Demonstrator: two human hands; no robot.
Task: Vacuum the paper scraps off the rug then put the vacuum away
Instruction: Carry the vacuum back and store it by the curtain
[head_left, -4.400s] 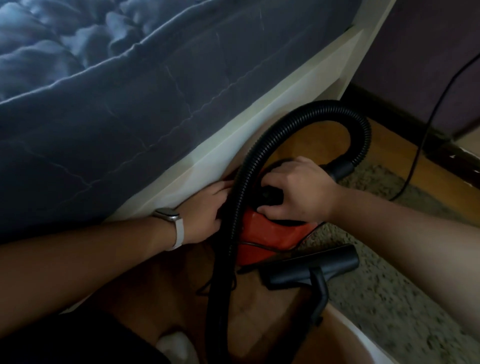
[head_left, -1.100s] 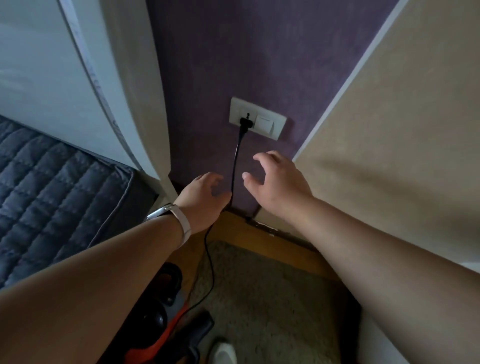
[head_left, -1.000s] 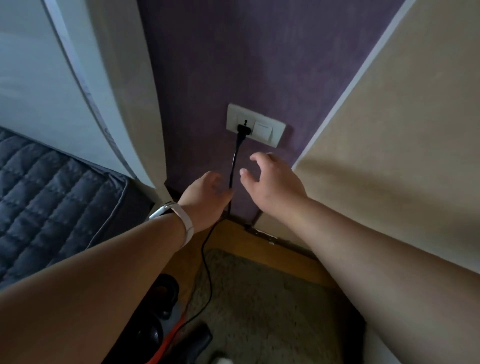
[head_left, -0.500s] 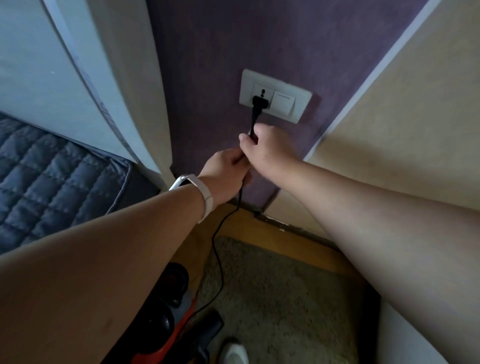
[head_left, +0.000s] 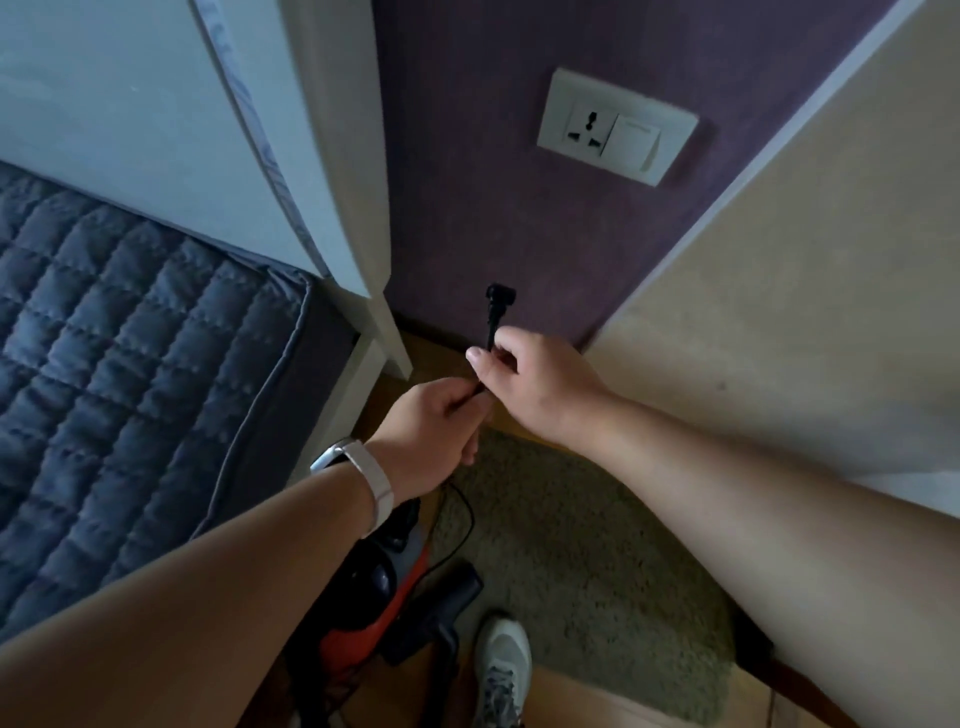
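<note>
The black plug (head_left: 497, 299) of the vacuum's power cord (head_left: 464, 525) is out of the white wall socket (head_left: 588, 128) and hangs in the air well below it. My right hand (head_left: 530, 384) pinches the cord just under the plug. Just below, my left hand (head_left: 436, 434) grips the same cord, which loops down to the red and black vacuum (head_left: 374, 618) on the floor under my left forearm. Its black floor nozzle (head_left: 434, 616) lies beside it at the edge of the beige rug (head_left: 582, 566).
A bed with a grey quilted cover (head_left: 119, 364) and a white frame (head_left: 363, 306) fills the left. The purple wall (head_left: 467, 171) is ahead and a beige panel (head_left: 779, 291) stands on the right. My white shoe (head_left: 501, 665) is on the wooden floor by the nozzle.
The plug has come out of the socket. Both hands, holding the cord, have drawn back down and away from the wall. Earlier they were on the vacuum beside the bed.
</note>
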